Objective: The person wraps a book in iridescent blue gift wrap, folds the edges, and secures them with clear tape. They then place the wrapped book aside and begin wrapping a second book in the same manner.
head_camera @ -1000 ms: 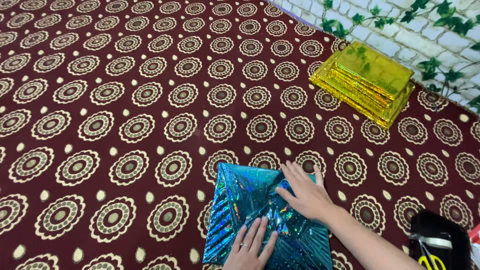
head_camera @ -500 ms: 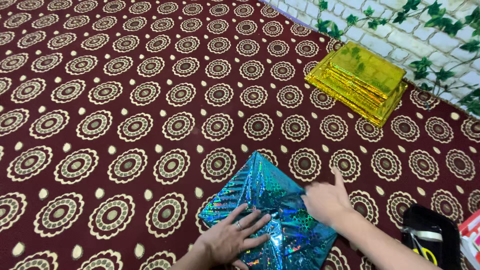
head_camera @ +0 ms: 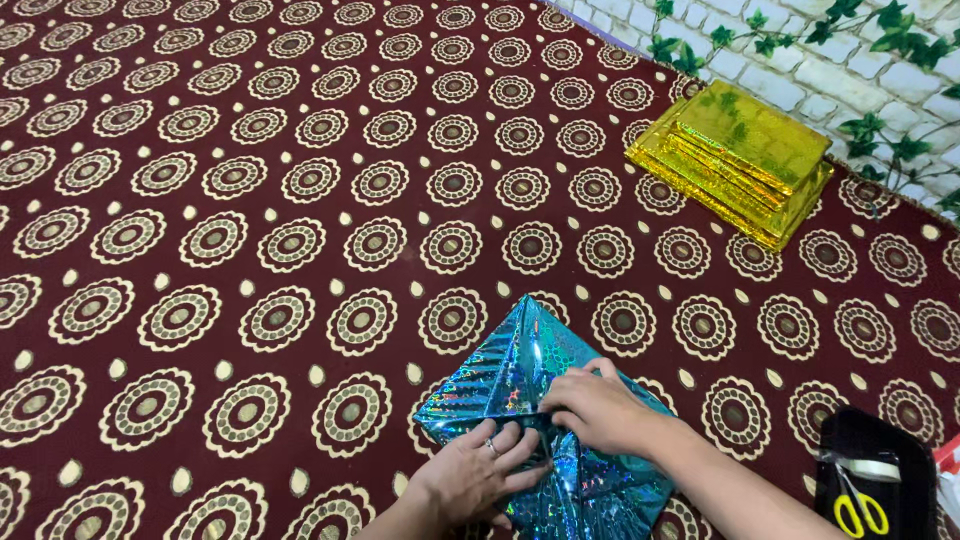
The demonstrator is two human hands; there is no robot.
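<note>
Under both hands, a parcel wrapped in shiny blue holographic paper (head_camera: 540, 420) is lying on the maroon patterned carpet (head_camera: 250, 200), turned so that one corner is pointing away from the person. The left hand (head_camera: 478, 472) is pressing flat, fingers spread, on the near left face of the wrapping, a ring showing on one finger. The right hand (head_camera: 598, 408) is curling over the middle seam, fingertips bearing down on a folded flap; whether it is pinching the paper or only pressing it cannot be told. Judging from this, the fold is being held down well when the flat hand is keeping the paper taut while the other is drawing the flap snug to the seam, since this foil is likely slipping and springing back. Most of the parcel is lying beyond and between the two hands. Far off, beyond the right hand, a stack of gold-wrapped parcels (head_camera: 735, 160) is sitting by the wall; a black case (head_camera: 880, 470) holding yellow-handled scissors (head_camera: 858, 512) is lying near the right forearm.
</note>
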